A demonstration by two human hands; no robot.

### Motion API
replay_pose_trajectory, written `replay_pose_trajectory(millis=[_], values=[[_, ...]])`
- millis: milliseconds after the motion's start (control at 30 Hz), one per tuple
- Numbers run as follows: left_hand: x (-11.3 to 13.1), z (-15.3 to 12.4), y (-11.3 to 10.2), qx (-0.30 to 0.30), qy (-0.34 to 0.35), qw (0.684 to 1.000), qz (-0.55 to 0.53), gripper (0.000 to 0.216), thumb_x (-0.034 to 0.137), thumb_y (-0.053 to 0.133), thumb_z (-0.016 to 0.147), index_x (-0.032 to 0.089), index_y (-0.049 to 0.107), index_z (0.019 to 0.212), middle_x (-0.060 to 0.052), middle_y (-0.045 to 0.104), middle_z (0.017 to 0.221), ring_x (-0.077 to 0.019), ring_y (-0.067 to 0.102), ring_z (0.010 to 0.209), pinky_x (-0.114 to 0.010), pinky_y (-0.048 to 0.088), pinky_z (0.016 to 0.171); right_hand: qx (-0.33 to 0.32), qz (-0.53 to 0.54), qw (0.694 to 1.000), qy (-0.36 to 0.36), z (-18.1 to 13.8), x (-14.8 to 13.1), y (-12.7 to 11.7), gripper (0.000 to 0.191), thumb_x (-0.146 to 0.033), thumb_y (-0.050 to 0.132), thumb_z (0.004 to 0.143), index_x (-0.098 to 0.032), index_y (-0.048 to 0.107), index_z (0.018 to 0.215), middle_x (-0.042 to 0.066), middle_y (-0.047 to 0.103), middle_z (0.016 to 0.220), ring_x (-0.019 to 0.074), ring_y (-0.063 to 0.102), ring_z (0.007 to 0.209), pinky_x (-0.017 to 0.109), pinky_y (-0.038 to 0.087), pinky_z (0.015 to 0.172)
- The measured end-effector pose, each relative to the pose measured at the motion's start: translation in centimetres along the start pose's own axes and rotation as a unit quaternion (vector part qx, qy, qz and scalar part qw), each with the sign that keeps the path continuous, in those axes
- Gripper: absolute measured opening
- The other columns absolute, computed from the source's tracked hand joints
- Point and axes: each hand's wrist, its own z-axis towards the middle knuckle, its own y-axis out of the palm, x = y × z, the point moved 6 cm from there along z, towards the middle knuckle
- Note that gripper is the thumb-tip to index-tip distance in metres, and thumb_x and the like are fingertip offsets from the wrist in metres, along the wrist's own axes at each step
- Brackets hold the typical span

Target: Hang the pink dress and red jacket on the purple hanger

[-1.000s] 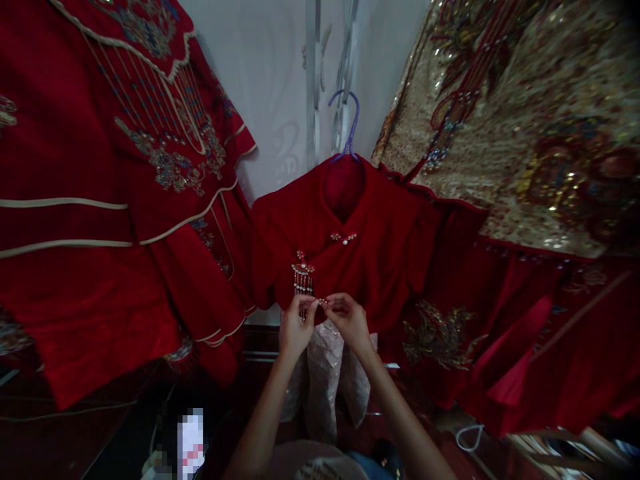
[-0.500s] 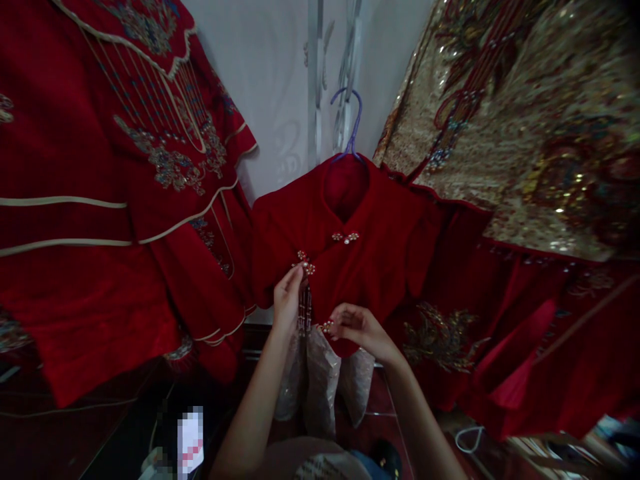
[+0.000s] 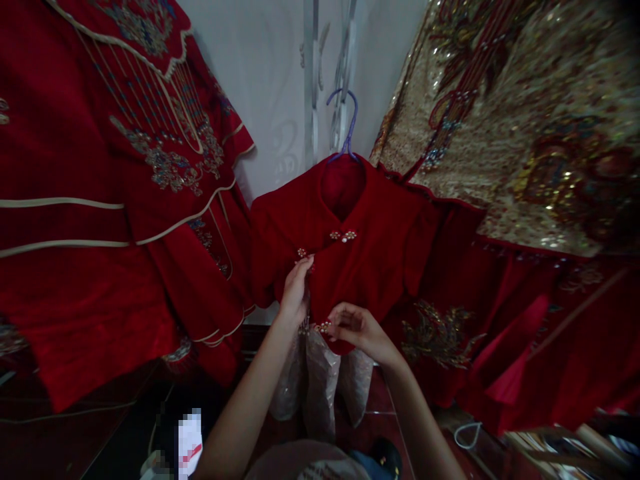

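Note:
A short-sleeved red jacket (image 3: 385, 233) with a stand collar and crossover front hangs in front of me on a purple hanger (image 3: 350, 127). One beaded fastener (image 3: 343, 236) sits below its collar. My left hand (image 3: 296, 293) is closed on the front flap's edge, thumb over a second beaded fastener (image 3: 301, 253) that it partly covers. Bead tassels (image 3: 304, 325) dangle beneath that hand. Down at the hem, my right hand (image 3: 363, 330) is closed with curled fingers at another beaded fastener (image 3: 323, 327); its fingertips touch the fastener's right side.
Embroidered red garments (image 3: 165, 167) hang close on the left. A gold sequined garment (image 3: 525, 133) hangs on the right, above red cloth. Plastic-wrapped things (image 3: 323, 380) stand below the jacket. Behind are a pale wall (image 3: 245, 60) and a metal rack (image 3: 311, 80).
My left hand has shifted slightly up and right, from beneath the side fastener to over it, covering more of it and its tassels. My right hand stays at the hem fastener.

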Motion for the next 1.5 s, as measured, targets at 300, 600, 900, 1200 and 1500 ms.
replay_pose_trajectory(millis=[300, 600, 900, 1200, 1500], values=[[4.4, -0.9, 7.8, -0.197, 0.134, 0.946, 0.218, 0.020, 0.031, 0.055, 0.086, 0.019, 0.063, 0.101, -0.005, 0.066, 0.106, -0.0149, 0.060, 0.097, -0.027, 0.043, 0.088, -0.061, -0.023, 0.997, 0.035, -1.8, -1.9, -0.9, 0.025, -0.024, 0.077, 0.071, -0.015, 0.057, 0.084, -0.001, 0.059, 0.079, 0.0093, 0.057, 0.073, 0.023, 0.045, 0.069], [6.6, -0.8, 8.7, -0.091, 0.429, 0.726, 0.530, 0.024, 0.031, 0.054, 0.088, 0.023, 0.056, 0.110, -0.007, 0.053, 0.098, -0.0196, 0.051, 0.093, -0.035, 0.046, 0.084, -0.057, -0.036, 0.998, 0.019, -3.4, -2.8, -1.9, 0.023, -0.021, 0.075, 0.074, -0.014, 0.057, 0.086, -0.001, 0.058, 0.080, 0.0076, 0.054, 0.073, 0.020, 0.043, 0.066], [8.4, -0.5, 10.0, -0.174, 0.510, 0.567, 0.622, 0.019, 0.033, 0.051, 0.089, 0.022, 0.062, 0.100, -0.009, 0.051, 0.113, -0.0239, 0.044, 0.103, -0.040, 0.038, 0.089, -0.111, 0.002, 0.994, 0.024, -4.2, -4.0, -2.1, 0.024, -0.019, 0.075, 0.074, -0.015, 0.055, 0.086, 0.000, 0.061, 0.079, 0.0075, 0.057, 0.070, 0.020, 0.045, 0.064], [8.4, 0.1, 10.9, -0.305, 0.497, 0.542, 0.605, 0.015, 0.025, 0.046, 0.089, 0.021, 0.059, 0.096, -0.006, 0.062, 0.102, -0.0217, 0.050, 0.104, -0.045, 0.024, 0.104, -0.134, -0.053, 0.989, 0.040, -4.0, -4.7, -2.4, 0.024, -0.022, 0.075, 0.073, -0.016, 0.055, 0.085, 0.001, 0.061, 0.081, 0.0092, 0.057, 0.072, 0.021, 0.044, 0.061], [9.0, 1.3, 10.5, -0.311, 0.516, 0.551, 0.578, 0.018, 0.024, 0.045, 0.088, 0.023, 0.062, 0.084, -0.003, 0.065, 0.086, -0.0188, 0.055, 0.091, -0.042, 0.027, 0.105, -0.138, -0.117, 0.983, 0.039, -3.6, -5.3, -2.0, 0.021, -0.023, 0.072, 0.076, -0.016, 0.055, 0.086, 0.000, 0.060, 0.081, 0.0082, 0.054, 0.071, 0.020, 0.043, 0.061]])
